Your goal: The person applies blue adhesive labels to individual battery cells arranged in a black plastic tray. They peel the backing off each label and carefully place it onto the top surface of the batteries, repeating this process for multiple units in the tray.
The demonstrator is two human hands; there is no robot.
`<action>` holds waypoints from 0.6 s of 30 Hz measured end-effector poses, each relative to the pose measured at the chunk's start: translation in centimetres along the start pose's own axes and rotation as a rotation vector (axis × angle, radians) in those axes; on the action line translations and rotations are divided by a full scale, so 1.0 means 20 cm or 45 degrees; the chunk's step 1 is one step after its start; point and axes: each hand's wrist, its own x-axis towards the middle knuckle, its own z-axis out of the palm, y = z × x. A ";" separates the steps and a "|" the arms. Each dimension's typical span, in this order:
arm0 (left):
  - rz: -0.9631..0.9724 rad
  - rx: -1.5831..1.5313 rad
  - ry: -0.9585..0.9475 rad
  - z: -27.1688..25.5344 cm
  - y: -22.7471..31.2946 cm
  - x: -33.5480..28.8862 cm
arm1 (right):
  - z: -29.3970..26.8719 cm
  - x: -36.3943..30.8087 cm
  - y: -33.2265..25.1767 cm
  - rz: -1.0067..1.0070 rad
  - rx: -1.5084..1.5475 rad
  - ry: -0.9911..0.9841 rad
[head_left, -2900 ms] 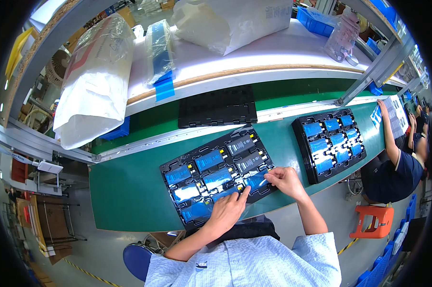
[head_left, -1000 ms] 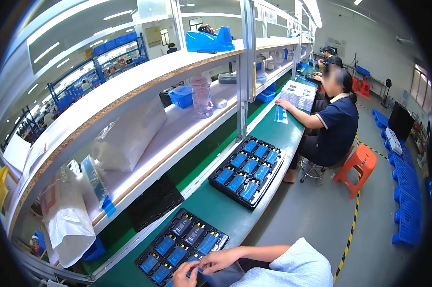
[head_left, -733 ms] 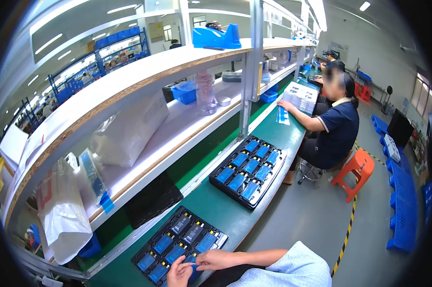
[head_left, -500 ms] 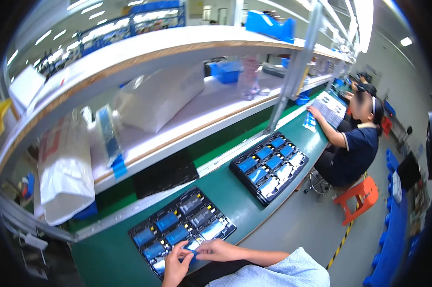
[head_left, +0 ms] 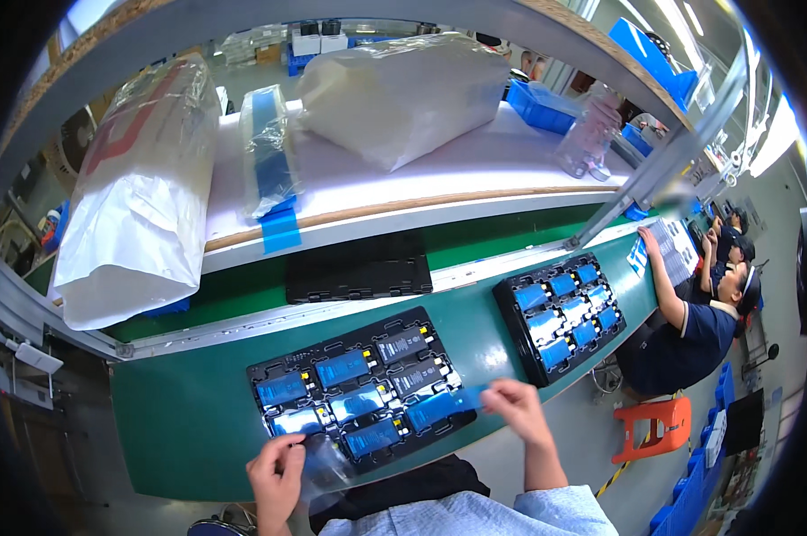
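A black plastic tray (head_left: 312, 342) lies on the green bench before me, with several flat battery packs in its pockets. Most packs have a shiny blue face; two at the upper right, including one dark pack (head_left: 419, 377), look dark grey. My left hand (head_left: 278, 473) is closed at the tray's near left corner, pinching a crumpled clear plastic film (head_left: 327, 466). Beyond the tray's right edge, my right hand (head_left: 518, 411) pinches a strip of translucent blue film (head_left: 468, 397). That strip reaches toward the blue pack (head_left: 432, 409) at the tray's right; whether it is attached I cannot tell.
A second black tray (head_left: 510, 308) of blue packs stands farther right. Above the bench runs a white shelf (head_left: 350, 192) with wrapped bags (head_left: 412, 94) and a blue bin (head_left: 542, 107). At the right, a person (head_left: 689, 335) sits near an orange stool (head_left: 651, 427).
My hands have moved apart: the left to the near left corner, the right past the right edge. Clear film and a blue strip now show in them. The view has tilted and shifted.
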 end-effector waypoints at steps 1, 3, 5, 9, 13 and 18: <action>0.026 0.124 -0.114 -0.05 0.02 0.01 | -0.06 0.02 0.01 0.054 0.057 0.088; -0.070 0.112 -0.353 -0.03 0.08 0.02 | -0.11 0.04 0.04 0.095 0.055 0.121; -0.015 0.021 -0.503 0.07 0.07 0.03 | -0.10 0.08 0.06 0.147 0.078 0.107; 0.207 0.223 -0.715 0.21 0.05 0.10 | -0.08 0.16 0.10 0.214 0.057 0.080; 0.451 0.457 -0.681 0.34 0.01 0.17 | -0.08 0.31 0.07 0.138 -0.002 0.077; 0.506 0.625 -0.669 0.42 -0.01 0.15 | -0.07 0.36 0.05 0.165 0.036 0.070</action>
